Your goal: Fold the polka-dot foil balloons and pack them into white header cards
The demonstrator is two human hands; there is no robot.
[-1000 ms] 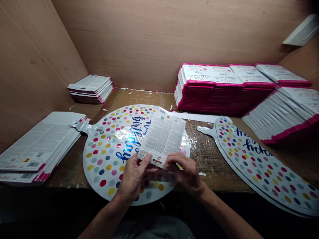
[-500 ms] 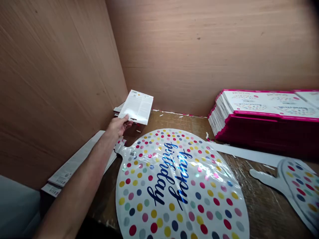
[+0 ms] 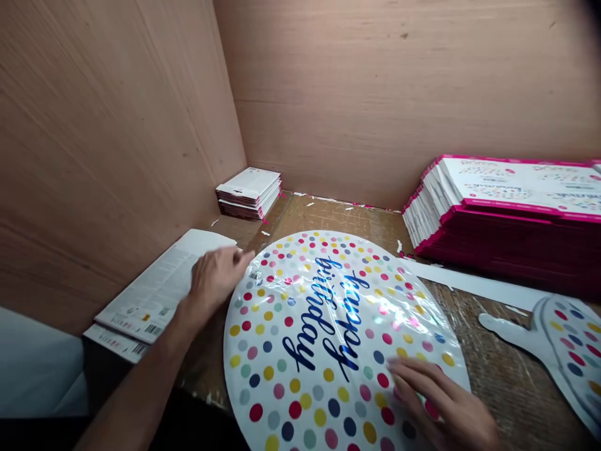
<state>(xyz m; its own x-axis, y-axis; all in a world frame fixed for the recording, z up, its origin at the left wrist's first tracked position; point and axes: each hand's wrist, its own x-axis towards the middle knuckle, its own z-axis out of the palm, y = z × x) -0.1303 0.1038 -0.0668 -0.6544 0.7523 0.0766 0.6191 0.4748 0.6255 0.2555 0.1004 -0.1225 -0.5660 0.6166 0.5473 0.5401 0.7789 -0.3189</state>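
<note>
A round foil balloon (image 3: 323,332) lies flat, white with coloured dots and blue "happy birthday" lettering turned sideways. At its upper left edge, where the neck is covered, my left hand (image 3: 216,279) is closed, fingers curled at the rim; the grip itself is partly hidden and slightly blurred. My right hand (image 3: 441,401) rests over the lower right of the balloon, fingers stretched out and nothing held. In the back corner sits a neat stack of white cards or flat packs (image 3: 251,185) with pink edges.
Larger printed white sheets (image 3: 154,294) lie along the left wooden wall (image 3: 141,125). A tall pile of pink-edged printed cartons (image 3: 516,188) stands at the back right. More dotted balloons (image 3: 558,351) lie at the right, near a long white strip (image 3: 479,285). Paper scraps litter the brown worktop (image 3: 328,213).
My left hand has let go of the white flat pack, now on the corner stack, and come back to the balloon's edge. My right hand has come into view over the balloon.
</note>
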